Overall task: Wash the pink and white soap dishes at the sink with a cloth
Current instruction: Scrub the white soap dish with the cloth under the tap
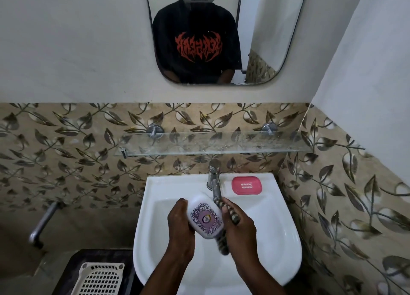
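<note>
Gripping the white soap dish (205, 219), long axis toward the tap (214, 177), is the left hand (179, 223). Right hand (238, 226) clutches the cloth (233, 215) against the dish's right edge.

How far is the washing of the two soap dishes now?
Done: nothing clearly. In hand: the left hand holds the white soap dish over the sink, the right hand holds the striped cloth against it. Left: the pink soap dish sits on the rim by the tap; whether washed, unclear.
</note>
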